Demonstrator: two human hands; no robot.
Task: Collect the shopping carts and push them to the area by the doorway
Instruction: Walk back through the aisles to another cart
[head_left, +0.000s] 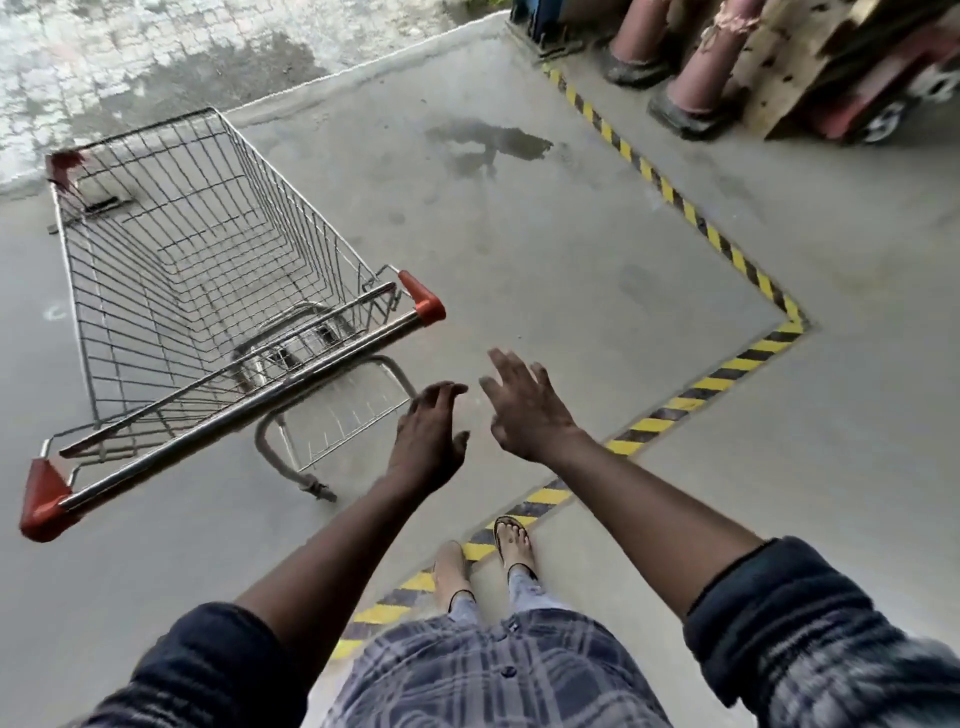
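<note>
A wire shopping cart (197, 270) with red corner caps stands on the concrete floor at the left, its basket empty. Its steel handle bar (244, 405) runs diagonally from lower left to upper right. My left hand (428, 439) hovers just right of the cart's lower frame, fingers relaxed, holding nothing and apart from the handle. My right hand (522, 402) is stretched out beside it over bare floor, fingers spread, also holding nothing.
A yellow-and-black hazard stripe (675, 402) marks an angled line across the floor on the right. Red bollards (701, 67) and a wooden pallet (789, 57) stand at the top right. A wet patch (493, 140) lies ahead. Rough pavement (130, 52) lies beyond the slab's edge.
</note>
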